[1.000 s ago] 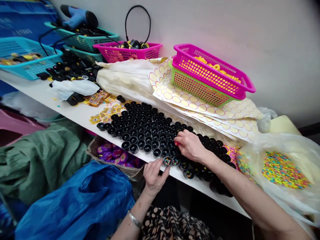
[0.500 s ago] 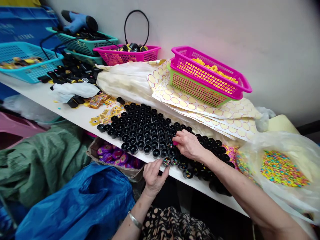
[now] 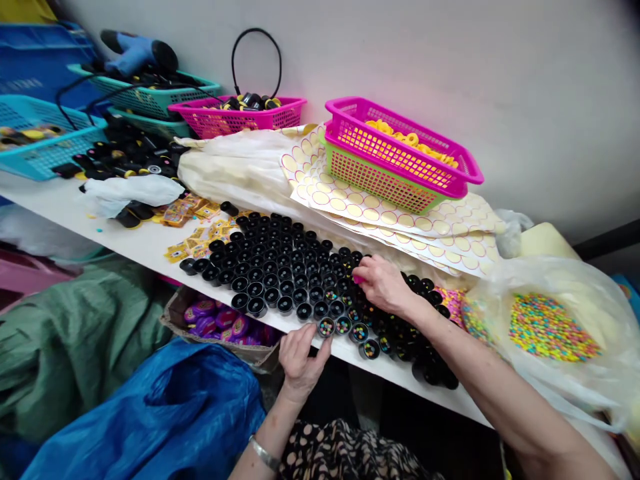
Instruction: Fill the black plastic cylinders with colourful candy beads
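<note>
Many small black cups (image 3: 280,267) stand packed together on a white shelf (image 3: 150,243). Several at the front right hold coloured candy beads (image 3: 326,327). My right hand (image 3: 383,285) hovers over the cups with fingers pinched on a small pink thing, likely candy. My left hand (image 3: 299,359) rests at the shelf's front edge, fingers curled against the nearest filled cups.
A clear bag of coloured candy beads (image 3: 550,327) lies at the right. Sticker sheets (image 3: 400,220) carry stacked pink and green baskets (image 3: 400,150). Further baskets, black parts and yellow packets (image 3: 200,233) sit at the left. A blue bag (image 3: 150,413) and a box of purple items (image 3: 220,323) lie below.
My right hand has shifted slightly back over the cups, still pinched. The view moved a little; my left hand stays at the shelf edge.
</note>
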{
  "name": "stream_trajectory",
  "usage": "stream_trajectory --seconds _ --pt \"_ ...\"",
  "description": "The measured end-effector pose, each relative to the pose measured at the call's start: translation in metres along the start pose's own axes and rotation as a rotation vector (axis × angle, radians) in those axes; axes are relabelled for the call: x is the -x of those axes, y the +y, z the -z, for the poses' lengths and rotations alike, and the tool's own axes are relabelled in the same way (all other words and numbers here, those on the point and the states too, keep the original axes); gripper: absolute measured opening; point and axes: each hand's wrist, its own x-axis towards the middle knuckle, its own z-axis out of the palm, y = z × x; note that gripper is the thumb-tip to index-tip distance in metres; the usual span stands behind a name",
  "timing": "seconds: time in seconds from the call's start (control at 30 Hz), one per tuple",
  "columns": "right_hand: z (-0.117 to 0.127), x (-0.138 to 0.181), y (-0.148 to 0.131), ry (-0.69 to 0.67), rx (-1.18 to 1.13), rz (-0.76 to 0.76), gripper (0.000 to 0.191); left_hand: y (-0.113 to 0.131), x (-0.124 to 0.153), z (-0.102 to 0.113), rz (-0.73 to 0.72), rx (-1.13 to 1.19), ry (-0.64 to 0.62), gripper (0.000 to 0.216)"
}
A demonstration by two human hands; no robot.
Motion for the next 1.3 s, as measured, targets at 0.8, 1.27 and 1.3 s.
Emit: stream_trajectory --seconds 0.8,1.27,1.3 --pt "0.027 0.207 0.179 0.142 0.04 -1.193 0.012 -0.013 -0.003 -0.016 -0.108 -0.094 0.099 0.044" --pt "0.013 0.23 0.19 0.722 -0.778 -0.88 0.031 -0.01 -0.003 -0.016 0.016 -0.075 0.074 0.041" --pt "0.016 0.231 0.187 0.744 -0.801 -0.873 0.032 -0.011 -0.003 -0.017 0.016 -0.071 0.075 0.042"
